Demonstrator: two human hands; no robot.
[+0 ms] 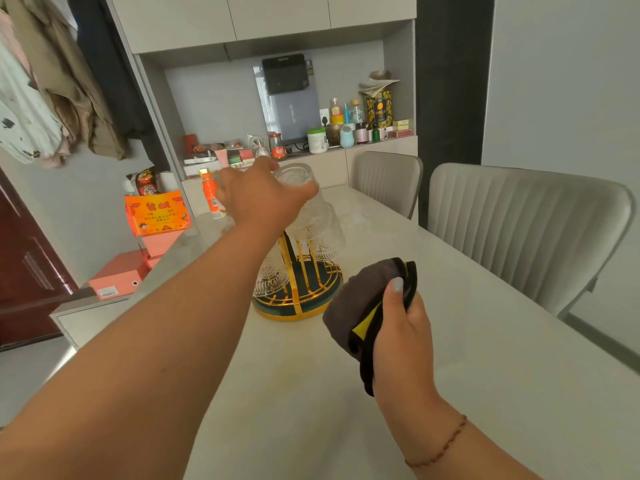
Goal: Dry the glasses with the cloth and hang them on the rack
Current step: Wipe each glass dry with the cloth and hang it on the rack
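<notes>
Right hand (401,327) gripping the cloth (360,303), left hand (263,199) clasping an upturned glass (298,181) atop the rack (298,299)

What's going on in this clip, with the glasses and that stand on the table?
A person is putting glasses on a rack. The left hand reaches out and holds a clear patterned glass upside down at the top of the gold wire rack, apparently placing it there. Other glasses already hang upside down on the rack. The right hand holds a folded dark cloth near the rack's base, above the pale table.
</notes>
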